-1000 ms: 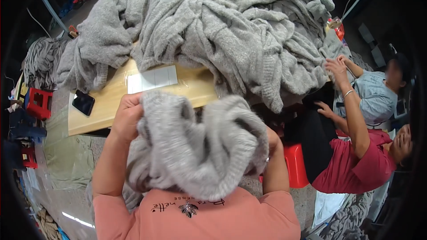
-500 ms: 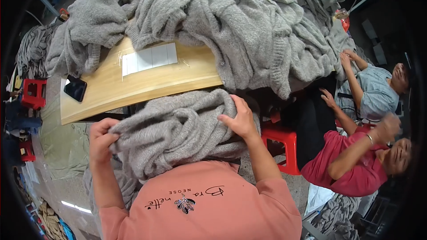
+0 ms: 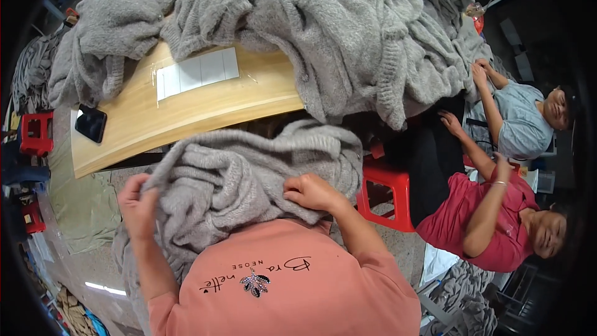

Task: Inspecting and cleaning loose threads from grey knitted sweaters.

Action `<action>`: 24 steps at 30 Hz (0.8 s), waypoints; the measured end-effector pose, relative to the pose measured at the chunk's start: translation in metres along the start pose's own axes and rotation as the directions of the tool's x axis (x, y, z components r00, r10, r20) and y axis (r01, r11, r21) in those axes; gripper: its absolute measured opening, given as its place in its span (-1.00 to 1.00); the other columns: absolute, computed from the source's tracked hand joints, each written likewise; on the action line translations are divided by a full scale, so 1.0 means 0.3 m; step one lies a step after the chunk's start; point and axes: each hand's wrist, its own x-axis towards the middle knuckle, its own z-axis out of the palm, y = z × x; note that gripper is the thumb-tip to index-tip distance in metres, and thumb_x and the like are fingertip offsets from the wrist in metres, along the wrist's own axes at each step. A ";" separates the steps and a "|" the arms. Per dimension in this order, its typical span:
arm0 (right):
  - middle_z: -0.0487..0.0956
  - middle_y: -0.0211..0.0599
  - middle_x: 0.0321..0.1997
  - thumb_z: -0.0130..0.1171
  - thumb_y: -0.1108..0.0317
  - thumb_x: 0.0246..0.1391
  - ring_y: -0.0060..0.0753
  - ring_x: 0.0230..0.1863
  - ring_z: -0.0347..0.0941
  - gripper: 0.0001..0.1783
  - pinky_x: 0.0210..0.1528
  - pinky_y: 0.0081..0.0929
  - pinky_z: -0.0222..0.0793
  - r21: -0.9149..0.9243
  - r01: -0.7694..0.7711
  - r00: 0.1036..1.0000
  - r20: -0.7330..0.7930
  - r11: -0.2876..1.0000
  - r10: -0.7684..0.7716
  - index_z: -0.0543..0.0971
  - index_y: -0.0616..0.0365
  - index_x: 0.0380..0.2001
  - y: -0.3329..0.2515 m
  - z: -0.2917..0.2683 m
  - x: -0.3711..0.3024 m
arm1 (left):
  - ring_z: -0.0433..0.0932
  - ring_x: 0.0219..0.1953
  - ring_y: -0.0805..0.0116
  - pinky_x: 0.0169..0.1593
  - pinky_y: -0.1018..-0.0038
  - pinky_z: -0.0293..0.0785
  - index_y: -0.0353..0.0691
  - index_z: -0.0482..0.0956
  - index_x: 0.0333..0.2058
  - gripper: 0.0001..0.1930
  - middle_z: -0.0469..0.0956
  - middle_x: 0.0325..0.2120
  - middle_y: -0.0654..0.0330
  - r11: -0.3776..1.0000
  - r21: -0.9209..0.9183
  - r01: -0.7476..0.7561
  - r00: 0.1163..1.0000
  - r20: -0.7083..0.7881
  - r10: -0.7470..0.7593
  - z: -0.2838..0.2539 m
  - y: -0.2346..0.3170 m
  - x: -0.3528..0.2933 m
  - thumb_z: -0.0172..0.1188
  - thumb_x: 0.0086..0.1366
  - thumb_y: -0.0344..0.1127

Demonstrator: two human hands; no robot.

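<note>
A fuzzy grey knit sweater [image 3: 230, 180] lies bunched across my lap, its folds rising toward the table edge. At its left side, my left hand [image 3: 138, 202] has its fingers curled at the raised edge of the knit, thumb alongside; the hand is slightly blurred. My right hand [image 3: 314, 191] rests on the right part of the same sweater, fingers closed into the fabric. A long rolled fold arches over the far side of the bundle, between the two hands.
Ahead, a wooden table [image 3: 205, 109] carries a large heap of grey knitwear [image 3: 329, 37], a taped paper sheet [image 3: 198, 73] and a phone [image 3: 90, 124]. A red stool [image 3: 387, 196] stands at my right, near two seated people. Another red stool [image 3: 37, 134] is at far left.
My right hand has shifted left and toward me, from the sweater's far edge onto its folds. My left hand has moved slightly left and down. The far fold is now stretched into an arch.
</note>
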 end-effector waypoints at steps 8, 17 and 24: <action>0.39 -0.18 -0.43 0.30 0.40 -0.35 -0.22 -0.53 0.37 -0.56 -0.48 -0.36 0.31 -0.022 -0.203 0.287 -0.957 0.979 0.038 0.36 0.22 -0.33 0.094 -0.074 -0.008 | 0.51 -0.32 0.23 -0.18 0.47 0.36 -0.35 0.45 -0.32 -0.67 0.51 -0.41 0.00 0.942 0.279 -0.187 0.922 0.382 0.069 0.288 -0.093 -0.037 -0.03 -0.18 -0.56; 0.47 -0.03 -0.40 -0.01 0.57 -0.33 -0.01 -0.32 0.39 -0.78 -0.25 -0.25 0.31 -0.229 -0.059 0.054 -0.973 0.972 -0.226 0.48 0.25 -0.46 0.269 -0.167 0.034 | 0.38 -0.22 0.28 -0.06 0.42 0.26 -0.39 0.37 -0.22 -0.56 0.42 -0.37 0.10 0.959 0.261 -0.106 0.938 0.346 0.009 0.163 -0.111 -0.054 -0.02 -0.22 -0.50; 0.42 -0.40 -0.49 0.19 0.48 -0.14 -0.57 -0.45 0.35 -0.73 -0.36 -0.64 0.28 0.246 0.475 0.112 -0.969 0.845 0.219 0.39 0.24 -0.31 -0.044 -0.202 -0.067 | 0.39 -0.45 0.36 -0.37 0.49 0.34 -0.46 0.46 -0.32 -0.80 0.47 -0.46 0.12 0.998 0.045 0.047 0.997 0.064 -0.050 0.107 0.059 0.033 0.09 0.04 -0.51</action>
